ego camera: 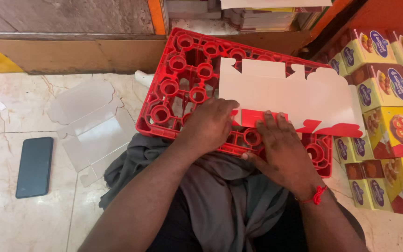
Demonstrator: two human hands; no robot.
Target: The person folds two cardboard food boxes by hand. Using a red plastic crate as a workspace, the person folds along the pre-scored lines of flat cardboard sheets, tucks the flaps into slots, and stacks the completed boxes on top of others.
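- Left hand and right hand, palms flat, press a white flat carton blank onto the red plastic crate.
- Crate rests across the lap.
- Black phone lies on floor.

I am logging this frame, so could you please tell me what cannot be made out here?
Head view only:
- Near edge of the flat white carton: covered by the left hand and right hand.
- Red crate: near side hidden by both hands and grey cloth.
- Yellow boxes: stack cut off by the right edge.
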